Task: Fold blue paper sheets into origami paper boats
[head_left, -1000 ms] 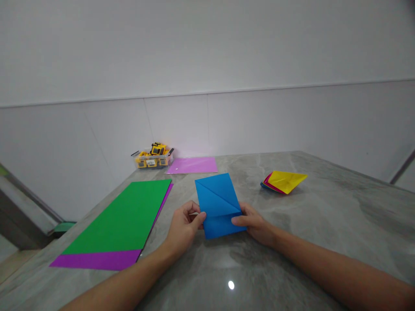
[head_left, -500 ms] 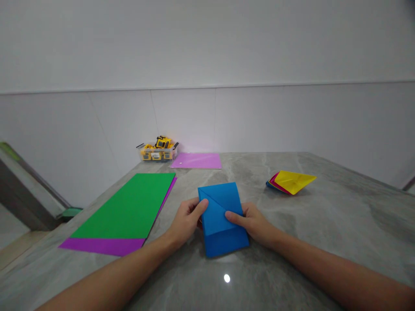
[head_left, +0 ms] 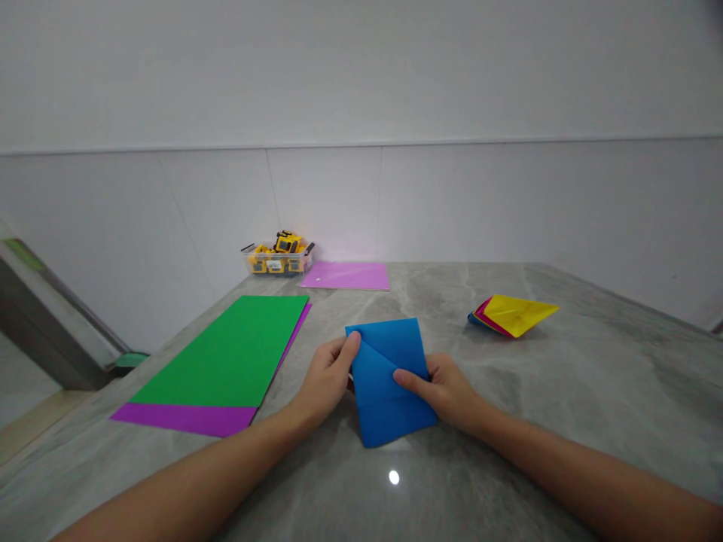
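Between my two hands is a folded sheet of blue paper (head_left: pixel 389 406), its front crossed by a slanting flap edge. My left hand (head_left: pixel 330 373) pinches the upper left side, thumb on the front near the corner. On the right edge, my right hand (head_left: pixel 443 384) grips the paper with its thumb lying across the flap. The other fingers of both hands are mostly hidden behind the paper. The blue paper is tilted toward me above the grey marbled table (head_left: pixel 429 497).
Green paper (head_left: pixel 226 350) lies over purple paper (head_left: pixel 186 418) on the left. Folded yellow paper (head_left: pixel 520 312), with pink and blue layers, rests at right. Farther back are a pink sheet (head_left: pixel 347 276) and a clear box (head_left: pixel 279 263) of yellow toy vehicles, near the white wall (head_left: pixel 452 203).
My left thumb has slid up toward the paper's top left corner. The lower fold line on the blue paper shows less. The whole view has shifted slightly.
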Demonstrator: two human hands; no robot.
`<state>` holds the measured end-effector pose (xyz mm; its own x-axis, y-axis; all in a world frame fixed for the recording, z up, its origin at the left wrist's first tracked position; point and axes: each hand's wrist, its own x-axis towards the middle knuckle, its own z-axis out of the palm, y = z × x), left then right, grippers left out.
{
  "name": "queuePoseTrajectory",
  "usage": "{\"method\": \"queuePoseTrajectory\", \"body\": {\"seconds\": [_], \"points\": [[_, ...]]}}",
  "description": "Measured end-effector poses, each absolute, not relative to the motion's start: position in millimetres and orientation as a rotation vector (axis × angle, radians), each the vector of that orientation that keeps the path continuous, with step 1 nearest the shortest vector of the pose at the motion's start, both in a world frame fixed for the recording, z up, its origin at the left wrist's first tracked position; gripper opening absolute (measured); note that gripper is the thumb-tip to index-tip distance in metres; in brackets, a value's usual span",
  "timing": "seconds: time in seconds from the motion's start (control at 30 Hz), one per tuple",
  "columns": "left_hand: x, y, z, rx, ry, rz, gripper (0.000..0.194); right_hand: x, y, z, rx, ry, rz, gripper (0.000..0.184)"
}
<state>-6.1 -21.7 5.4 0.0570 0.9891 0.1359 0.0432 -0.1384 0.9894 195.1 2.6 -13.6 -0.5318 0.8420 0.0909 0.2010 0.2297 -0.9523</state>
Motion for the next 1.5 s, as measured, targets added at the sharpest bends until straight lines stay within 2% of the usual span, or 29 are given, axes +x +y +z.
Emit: {"method": "queuePoseTrajectory", "body": {"seconds": [0.13,0.27,0.37,0.53,0.67,0.8,0.87,1.0,1.1,1.27,1.5], "points": [[-2,-27,7,1.363,1.169,1.314,0.050,191,-6,-11,-1.004,-2.051,0.869,0.050],[0,-35,10,1.295,1.174,1.417,0.038,186,-17,-8,-0.979,-2.138,0.537,0.050],[1,-38,15,1.263,1.197,1.530,0.031,184,-22,-8,-0.895,-2.135,0.361,0.046],[-1,-39,18,1.414,1.177,1.625,0.031,183,-20,-8,-0.822,-2.116,0.229,0.042],[-2,-38,16,1.409,1.196,1.587,0.032,186,-17,-12,-0.832,-2.116,0.287,0.043],[-5,-36,16,1.427,1.196,1.581,0.032,189,-15,-14,-0.890,-2.086,0.486,0.042],[-6,-35,16,1.443,1.192,1.578,0.031,189,-14,-14,-0.919,-2.014,0.711,0.041],[-6,-34,17,1.379,1.150,1.516,0.031,187,-11,-8,-0.855,-1.700,1.447,0.034],[-3,-34,17,1.298,1.067,1.490,0.033,185,-9,-4,-0.791,-1.463,1.695,0.046],[1,-34,15,1.155,1.053,1.335,0.035,186,-10,-8,-0.781,-1.506,1.680,0.045],[1,-38,13,1.448,1.208,1.302,0.045,187,-18,-15,-0.967,-1.721,1.367,0.039]]}}
